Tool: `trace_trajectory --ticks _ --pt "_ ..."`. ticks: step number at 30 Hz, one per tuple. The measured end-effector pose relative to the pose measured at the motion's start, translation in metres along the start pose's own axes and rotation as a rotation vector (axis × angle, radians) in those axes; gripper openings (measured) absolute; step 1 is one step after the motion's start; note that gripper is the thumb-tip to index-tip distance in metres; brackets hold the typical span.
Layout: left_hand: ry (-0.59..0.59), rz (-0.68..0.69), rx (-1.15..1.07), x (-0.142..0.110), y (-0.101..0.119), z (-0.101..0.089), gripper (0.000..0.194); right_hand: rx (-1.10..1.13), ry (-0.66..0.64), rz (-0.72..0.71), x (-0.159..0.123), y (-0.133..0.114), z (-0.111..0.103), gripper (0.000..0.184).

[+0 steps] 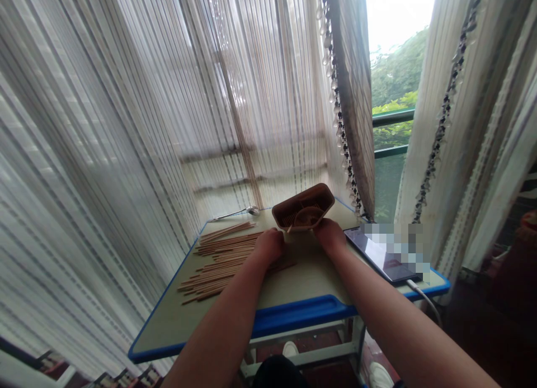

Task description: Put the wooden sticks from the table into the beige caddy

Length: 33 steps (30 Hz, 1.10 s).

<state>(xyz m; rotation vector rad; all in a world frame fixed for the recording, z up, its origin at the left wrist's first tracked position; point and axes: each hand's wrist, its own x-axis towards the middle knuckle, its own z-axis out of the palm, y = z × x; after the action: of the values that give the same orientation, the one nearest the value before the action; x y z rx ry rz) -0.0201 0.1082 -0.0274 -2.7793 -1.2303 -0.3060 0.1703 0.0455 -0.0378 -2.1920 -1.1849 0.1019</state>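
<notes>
Stretched toward twelve o'clock, the right hand [330, 235] clasps the tilted brown box [302, 208] at its five-o'clock corner. At its seven, the left hand [271, 244] curls by the sticks [226, 259], grip impossible to tell.

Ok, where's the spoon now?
In the head view, the spoon lies at the table's far edge, left of the brown container and just beyond the chopsticks.
</notes>
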Motion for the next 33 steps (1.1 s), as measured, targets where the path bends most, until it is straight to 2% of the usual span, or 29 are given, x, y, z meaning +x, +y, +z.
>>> trace_trajectory --ticks 5,10,18,21,25,27,33 --pt "0.097 0.081 -0.034 0.0 0.006 -0.006 0.028 0.004 0.021 0.04 0.002 0.003 0.001 0.047" --pt "0.208 0.19 -0.027 -0.005 0.015 -0.02 0.031 0.001 0.03 0.08 0.001 0.004 -0.001 0.042" --pt "0.313 0.179 0.002 -0.013 0.02 -0.032 0.034 0.039 0.013 0.094 0.003 0.005 0.0 0.044" --pt "0.23 0.186 -0.035 -0.014 0.018 -0.03 0.031 0.018 0.015 0.103 0.003 0.004 0.001 0.042" --pt "0.006 0.188 -0.054 -0.013 0.016 -0.02 0.048 -0.009 -0.004 0.107 0.002 0.003 0.0 0.04" --pt "-0.067 0.207 -0.065 -0.012 0.015 -0.015 0.056 -0.03 -0.006 0.094 0.002 0.003 0.0 0.039" --pt "-0.092 0.223 -0.085 -0.008 0.011 -0.008 0.039 -0.014 0.023 0.093 0.002 0.002 0.003 0.04"
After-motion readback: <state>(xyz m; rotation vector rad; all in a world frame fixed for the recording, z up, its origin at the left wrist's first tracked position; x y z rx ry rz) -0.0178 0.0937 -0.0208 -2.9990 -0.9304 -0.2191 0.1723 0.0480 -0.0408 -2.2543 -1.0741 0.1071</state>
